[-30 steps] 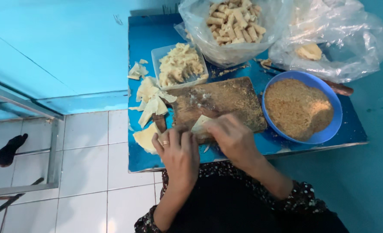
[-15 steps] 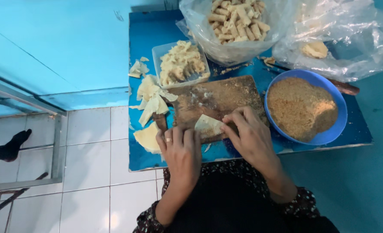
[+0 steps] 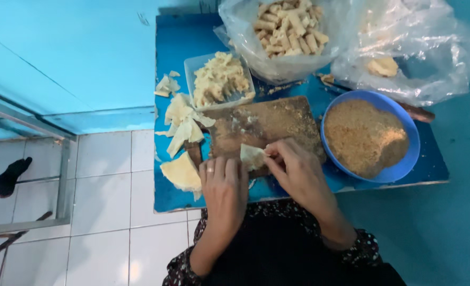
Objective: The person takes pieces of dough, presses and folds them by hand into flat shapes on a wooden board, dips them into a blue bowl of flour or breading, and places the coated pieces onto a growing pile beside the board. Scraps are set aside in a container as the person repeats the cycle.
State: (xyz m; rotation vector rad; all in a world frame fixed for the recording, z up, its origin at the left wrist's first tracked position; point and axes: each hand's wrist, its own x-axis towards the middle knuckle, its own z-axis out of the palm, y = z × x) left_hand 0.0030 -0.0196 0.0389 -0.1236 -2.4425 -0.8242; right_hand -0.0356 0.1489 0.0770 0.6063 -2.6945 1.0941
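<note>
A pale folded wrapper piece (image 3: 252,156) lies at the near edge of a brown wooden cutting board (image 3: 269,124). My right hand (image 3: 298,175) pinches its right side with fingertips. Flat beside it, my left hand (image 3: 225,188), with a ring on one finger, presses on the wrapper's left edge and the board. Loose pale wrapper sheets (image 3: 182,127) lie left of the board.
A blue bowl of brown crumbs (image 3: 370,137) stands right of the board. Behind are a clear tub of filling (image 3: 219,79), a plastic bag of rolled pieces (image 3: 288,26) and another clear bag (image 3: 404,53). The small blue table (image 3: 171,196) stands over white floor tiles.
The wrapper piece has been folded further and sits a little farther right under my fingertips. My left hand has flattened beside it; both hands stay at the board's near edge.
</note>
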